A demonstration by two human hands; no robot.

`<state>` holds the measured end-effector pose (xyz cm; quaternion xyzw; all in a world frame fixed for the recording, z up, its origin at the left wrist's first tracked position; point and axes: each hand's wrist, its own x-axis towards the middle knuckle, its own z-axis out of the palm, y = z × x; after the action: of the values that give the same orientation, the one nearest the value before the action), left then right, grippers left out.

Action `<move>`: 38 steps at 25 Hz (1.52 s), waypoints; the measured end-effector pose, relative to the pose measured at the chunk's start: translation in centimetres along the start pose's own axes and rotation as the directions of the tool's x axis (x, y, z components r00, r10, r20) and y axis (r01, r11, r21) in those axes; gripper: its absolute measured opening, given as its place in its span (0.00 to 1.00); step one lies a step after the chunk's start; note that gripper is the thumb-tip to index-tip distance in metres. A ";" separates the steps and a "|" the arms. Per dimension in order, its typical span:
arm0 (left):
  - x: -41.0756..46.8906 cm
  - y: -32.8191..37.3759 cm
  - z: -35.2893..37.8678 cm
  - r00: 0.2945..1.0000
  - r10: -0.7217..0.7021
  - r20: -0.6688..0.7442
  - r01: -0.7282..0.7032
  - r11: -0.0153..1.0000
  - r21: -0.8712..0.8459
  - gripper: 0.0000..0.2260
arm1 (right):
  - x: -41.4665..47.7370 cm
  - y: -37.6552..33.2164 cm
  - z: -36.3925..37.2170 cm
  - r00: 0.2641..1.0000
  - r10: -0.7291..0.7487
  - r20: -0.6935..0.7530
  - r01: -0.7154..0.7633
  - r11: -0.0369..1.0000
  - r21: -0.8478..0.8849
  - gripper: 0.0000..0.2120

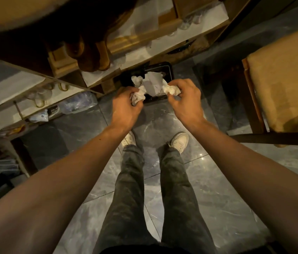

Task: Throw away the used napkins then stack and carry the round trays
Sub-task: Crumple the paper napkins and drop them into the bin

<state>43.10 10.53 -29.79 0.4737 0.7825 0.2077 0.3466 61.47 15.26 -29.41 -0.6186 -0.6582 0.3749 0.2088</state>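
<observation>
I look straight down at a black bin [168, 67] on the floor, with crumpled white paper [152, 83] lying inside it. My left hand [126, 105] is closed around a crumpled white napkin [140, 95] at the bin's near left edge. A second crumpled napkin [171, 89] is pinched in my right hand [185, 97], held over the bin's near right edge. Both arms reach forward above my legs. No round trays are in view.
A wooden shelving unit [67, 70] with white shelves, glassware and plastic-wrapped items runs along the left and top. A padded wooden chair [280, 79] stands at the right. Grey marble floor tiles [93, 162] lie underfoot, with my white shoes [180, 140] just short of the bin.
</observation>
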 end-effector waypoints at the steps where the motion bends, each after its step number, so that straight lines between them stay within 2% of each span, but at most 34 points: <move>1: 0.7 -1.0 0.6 1.000 0.017 0.009 -0.017 1.000 0.014 0.14 | 0.4 0.6 0.9 1.000 -0.001 0.015 0.001 1.000 -0.005 0.12; 4: 2.9 -3.4 2.5 0.999 0.044 0.025 -0.045 0.998 0.046 0.15 | 1.8 2.8 3.7 0.997 0.002 0.083 0.000 1.000 -0.029 0.14; 8: 5.3 -5.3 5.2 0.997 0.071 0.031 -0.075 0.991 0.115 0.16 | 3.2 5.8 6.3 0.984 0.089 0.153 -0.074 0.992 -0.097 0.17; 12: 7.4 -6.8 7.4 0.998 0.067 0.017 -0.068 0.993 0.101 0.15 | 4.9 8.9 9.0 0.977 0.077 0.199 -0.058 0.993 -0.102 0.17; 18: 11.0 -10.2 9.6 0.996 0.071 -0.057 -0.064 0.992 0.113 0.16 | 7.5 11.8 11.7 0.968 0.171 0.182 -0.139 0.975 -0.175 0.19; 25: 13.1 -12.6 11.8 0.999 0.014 0.038 -0.018 0.992 0.128 0.16 | 8.9 14.2 14.2 0.955 0.260 0.143 -0.248 0.964 -0.095 0.19; 28: 13.2 -13.1 12.4 0.999 0.002 0.035 -0.007 0.990 0.140 0.16 | 9.5 14.6 15.2 0.960 0.235 0.154 -0.221 0.970 -0.105 0.20; 32: 13.4 -13.2 12.8 0.999 0.014 0.050 -0.023 0.982 0.186 0.16 | 9.9 14.6 16.3 0.956 0.236 0.173 -0.222 0.971 -0.093 0.21; 38: 13.5 -14.0 13.1 0.992 0.086 0.096 -0.100 0.983 0.152 0.18 | 10.1 14.7 16.8 0.953 0.251 0.169 -0.246 0.968 -0.048 0.23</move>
<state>40.21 15.90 -52.41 0.5445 0.7571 0.1402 0.3327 57.21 20.46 -52.94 -0.6641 -0.5958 0.4420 0.0933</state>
